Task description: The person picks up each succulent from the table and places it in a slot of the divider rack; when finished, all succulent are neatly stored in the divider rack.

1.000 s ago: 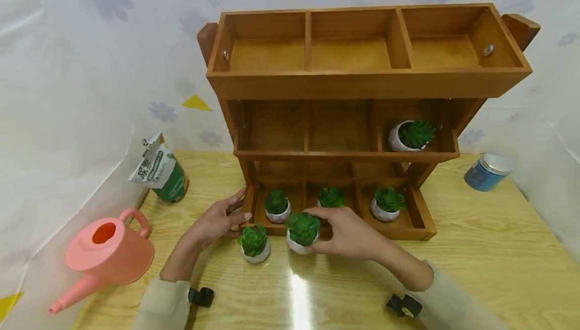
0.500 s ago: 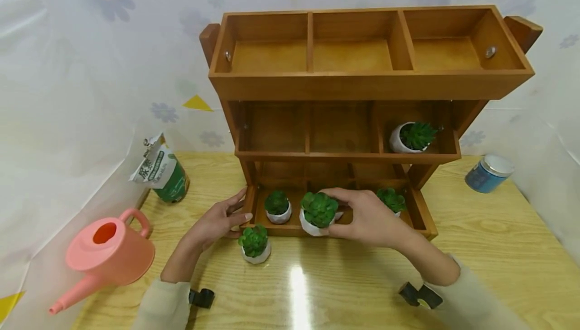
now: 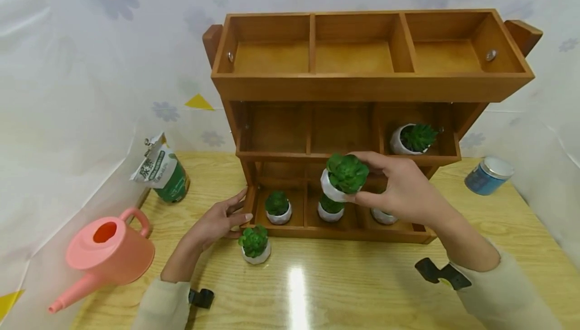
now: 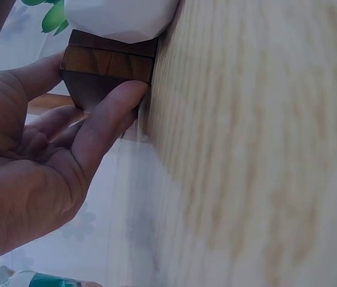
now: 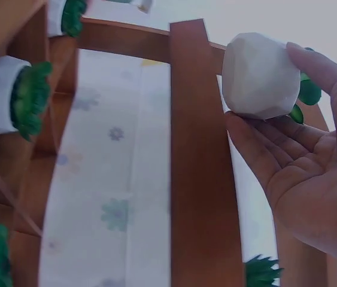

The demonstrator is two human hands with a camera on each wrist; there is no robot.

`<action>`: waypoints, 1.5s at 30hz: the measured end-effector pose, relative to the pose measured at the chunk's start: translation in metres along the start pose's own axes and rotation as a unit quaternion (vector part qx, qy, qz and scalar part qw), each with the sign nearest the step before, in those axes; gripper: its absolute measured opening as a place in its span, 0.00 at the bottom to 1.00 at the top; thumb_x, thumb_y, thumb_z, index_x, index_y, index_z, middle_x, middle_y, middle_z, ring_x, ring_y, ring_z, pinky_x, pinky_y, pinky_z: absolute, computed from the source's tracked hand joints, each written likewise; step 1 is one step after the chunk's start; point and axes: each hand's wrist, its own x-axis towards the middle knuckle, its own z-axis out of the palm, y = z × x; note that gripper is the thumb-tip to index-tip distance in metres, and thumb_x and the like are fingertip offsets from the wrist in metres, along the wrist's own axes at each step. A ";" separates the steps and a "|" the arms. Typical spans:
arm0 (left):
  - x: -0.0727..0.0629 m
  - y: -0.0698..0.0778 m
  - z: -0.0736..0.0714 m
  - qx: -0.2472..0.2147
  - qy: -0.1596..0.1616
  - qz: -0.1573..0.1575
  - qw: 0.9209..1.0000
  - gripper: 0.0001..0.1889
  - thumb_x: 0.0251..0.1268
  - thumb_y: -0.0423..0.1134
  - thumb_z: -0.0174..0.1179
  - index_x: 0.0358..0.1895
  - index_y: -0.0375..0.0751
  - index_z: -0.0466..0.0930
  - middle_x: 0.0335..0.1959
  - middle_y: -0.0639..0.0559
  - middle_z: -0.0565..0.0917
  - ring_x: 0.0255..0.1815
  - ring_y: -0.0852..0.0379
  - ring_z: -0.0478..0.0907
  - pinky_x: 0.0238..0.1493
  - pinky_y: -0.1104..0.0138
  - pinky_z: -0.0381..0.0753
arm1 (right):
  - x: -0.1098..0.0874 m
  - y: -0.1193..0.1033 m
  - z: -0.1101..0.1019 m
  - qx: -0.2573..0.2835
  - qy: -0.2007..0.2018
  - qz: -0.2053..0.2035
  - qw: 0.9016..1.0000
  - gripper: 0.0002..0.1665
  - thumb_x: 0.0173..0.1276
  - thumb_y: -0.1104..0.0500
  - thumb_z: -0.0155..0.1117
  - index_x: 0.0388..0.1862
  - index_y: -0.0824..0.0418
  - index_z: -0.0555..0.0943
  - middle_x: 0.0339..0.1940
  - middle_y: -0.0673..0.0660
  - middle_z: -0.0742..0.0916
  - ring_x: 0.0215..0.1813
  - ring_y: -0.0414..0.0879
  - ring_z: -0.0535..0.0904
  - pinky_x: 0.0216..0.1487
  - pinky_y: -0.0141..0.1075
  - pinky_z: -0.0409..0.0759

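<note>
My right hand (image 3: pixel 401 186) holds a potted succulent (image 3: pixel 346 174) in a white faceted pot, raised before the middle tier of the brown wooden plant shelf (image 3: pixel 342 158). In the right wrist view its pale pot (image 5: pixel 258 75) sits between thumb and fingers. At the shelf's lower left corner, my left hand (image 3: pixel 217 224) grips the wood, thumb on the front (image 4: pixel 111 63). Below, a left potted succulent (image 3: pixel 278 207) and a middle one (image 3: pixel 331 208) stand in the bottom tier, with a right pot (image 3: pixel 382 216) partly hidden by my right hand.
Another succulent (image 3: pixel 255 243) stands on the table (image 3: pixel 362 284) before the shelf. A spiky potted plant (image 3: pixel 413 139) sits in the middle tier's right compartment. Left stand a pink watering can (image 3: pixel 113 252) and a clipped green-and-white bag (image 3: pixel 163 171); right, a blue jar (image 3: pixel 487 176).
My right hand has lifted the potted succulent from near the table up and to the right, past the bottom tier. The left hand stays at the shelf corner.
</note>
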 end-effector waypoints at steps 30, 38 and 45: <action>0.001 -0.003 -0.003 0.001 -0.006 0.007 1.000 0.42 0.74 0.46 0.62 0.82 0.67 0.45 0.83 0.36 0.51 0.76 0.35 0.66 0.56 0.50 0.85 | 0.049 0.004 -0.026 -0.096 0.042 0.086 0.991 0.40 0.65 0.52 0.72 0.75 0.58 0.71 0.63 0.64 0.84 0.58 0.63 0.82 0.56 0.61 0.78; 0.001 -0.003 0.001 -0.003 -0.005 0.005 1.000 0.42 0.74 0.45 0.62 0.82 0.67 0.46 0.83 0.36 0.51 0.76 0.35 0.65 0.55 0.51 0.85 | 0.054 0.005 -0.019 -0.132 0.023 0.083 0.988 0.40 0.64 0.52 0.71 0.73 0.62 0.72 0.66 0.65 0.81 0.61 0.65 0.81 0.60 0.61 0.77; 0.000 -0.004 -0.003 -0.001 -0.005 0.005 1.000 0.42 0.73 0.47 0.62 0.82 0.67 0.46 0.83 0.36 0.51 0.75 0.35 0.66 0.55 0.51 0.86 | 0.058 0.005 -0.017 -0.155 0.001 0.049 0.987 0.39 0.69 0.52 0.68 0.74 0.65 0.69 0.66 0.67 0.81 0.60 0.65 0.81 0.59 0.61 0.78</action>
